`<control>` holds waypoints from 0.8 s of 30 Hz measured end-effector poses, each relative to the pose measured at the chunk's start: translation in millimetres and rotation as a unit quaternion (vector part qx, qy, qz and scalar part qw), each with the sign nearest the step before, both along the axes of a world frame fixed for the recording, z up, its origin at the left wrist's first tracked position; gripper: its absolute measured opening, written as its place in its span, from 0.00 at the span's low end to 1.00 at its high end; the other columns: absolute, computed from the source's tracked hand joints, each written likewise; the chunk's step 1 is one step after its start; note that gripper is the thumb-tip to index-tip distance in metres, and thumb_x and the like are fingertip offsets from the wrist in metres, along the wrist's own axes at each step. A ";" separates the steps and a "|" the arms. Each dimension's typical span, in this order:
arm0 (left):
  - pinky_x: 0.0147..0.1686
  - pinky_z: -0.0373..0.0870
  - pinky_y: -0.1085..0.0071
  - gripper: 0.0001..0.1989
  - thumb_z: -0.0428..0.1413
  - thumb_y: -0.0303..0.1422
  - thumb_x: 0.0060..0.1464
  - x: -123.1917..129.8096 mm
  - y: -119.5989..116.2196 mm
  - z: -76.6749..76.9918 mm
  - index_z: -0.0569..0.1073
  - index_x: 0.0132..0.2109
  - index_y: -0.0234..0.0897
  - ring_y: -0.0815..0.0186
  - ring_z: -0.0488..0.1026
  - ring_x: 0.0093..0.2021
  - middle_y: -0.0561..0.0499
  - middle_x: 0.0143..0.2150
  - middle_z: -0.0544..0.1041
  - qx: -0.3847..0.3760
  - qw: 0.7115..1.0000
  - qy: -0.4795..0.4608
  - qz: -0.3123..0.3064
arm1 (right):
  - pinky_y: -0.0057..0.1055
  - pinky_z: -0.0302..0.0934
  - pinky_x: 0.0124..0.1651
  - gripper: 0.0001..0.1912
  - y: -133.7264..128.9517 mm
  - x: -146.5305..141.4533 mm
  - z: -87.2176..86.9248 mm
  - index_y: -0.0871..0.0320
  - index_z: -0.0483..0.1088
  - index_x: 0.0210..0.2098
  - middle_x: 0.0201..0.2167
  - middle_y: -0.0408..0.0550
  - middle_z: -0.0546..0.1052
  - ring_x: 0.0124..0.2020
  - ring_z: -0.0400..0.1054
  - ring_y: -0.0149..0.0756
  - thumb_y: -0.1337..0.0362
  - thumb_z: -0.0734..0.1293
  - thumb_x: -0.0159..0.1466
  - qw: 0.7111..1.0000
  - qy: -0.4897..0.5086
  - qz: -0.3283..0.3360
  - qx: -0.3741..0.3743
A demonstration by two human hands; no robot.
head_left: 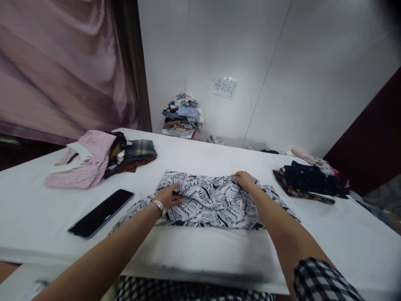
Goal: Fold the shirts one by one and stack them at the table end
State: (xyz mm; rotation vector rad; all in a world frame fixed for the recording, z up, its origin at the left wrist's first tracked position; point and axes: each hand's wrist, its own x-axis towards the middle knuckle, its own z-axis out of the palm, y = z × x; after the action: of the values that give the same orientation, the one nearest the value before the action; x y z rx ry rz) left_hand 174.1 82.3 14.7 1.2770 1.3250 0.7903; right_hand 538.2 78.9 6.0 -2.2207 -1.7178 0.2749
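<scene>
A black-and-white newspaper-print shirt point(206, 209) lies bunched and partly folded on the white table in front of me, its ends spreading out to both sides. My left hand point(169, 197), with a silver watch at the wrist, is closed on the shirt's left part, a fold of cloth between thumb and fingers. At the upper right edge, my right hand point(246, 180) grips the same cloth with bent fingers; its fingertips are partly hidden in the fabric.
A black phone point(102, 212) lies left of the shirt. Beyond it sit a pink shirt point(89, 161) and folded plaid clothes point(140, 150). Dark folded clothes point(308, 179) rest at the right. Behind the white table point(200, 156), a tall clothes pile point(183, 115) stands by the wall.
</scene>
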 end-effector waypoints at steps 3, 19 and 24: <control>0.30 0.75 0.63 0.20 0.49 0.46 0.55 -19.7 -2.5 8.7 0.73 0.39 0.33 0.59 0.78 0.31 0.41 0.38 0.80 0.000 0.995 0.089 -0.036 | 0.31 0.57 0.55 0.18 -6.8 20.7 1.4 0.58 0.75 0.45 0.47 0.50 0.78 0.50 0.68 0.39 0.69 0.57 0.63 1.000 -0.011 -0.003 0.021; 0.49 0.65 0.63 0.12 0.54 0.36 0.48 -45.2 42.5 5.1 0.76 0.38 0.36 0.54 0.71 0.48 0.42 0.44 0.77 0.246 0.836 0.480 -0.099 | 0.32 0.56 0.53 0.13 16.8 5.0 -21.4 0.57 0.77 0.40 0.45 0.53 0.78 0.50 0.68 0.41 0.68 0.61 0.61 0.997 -0.053 0.047 0.013; 0.40 0.66 0.70 0.11 0.53 0.40 0.47 -48.4 58.0 21.8 0.73 0.36 0.39 0.62 0.72 0.39 0.51 0.35 0.77 0.220 0.901 0.372 -0.046 | 0.29 0.58 0.50 0.16 10.3 26.2 -5.2 0.58 0.74 0.44 0.46 0.51 0.77 0.49 0.68 0.38 0.67 0.57 0.64 0.998 -0.043 0.002 0.050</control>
State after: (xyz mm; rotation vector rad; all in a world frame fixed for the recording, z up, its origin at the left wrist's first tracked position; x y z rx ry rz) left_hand 125.7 140.3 36.4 2.1291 1.7126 0.5602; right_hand 564.4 89.2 0.7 -2.1863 -1.7412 0.0934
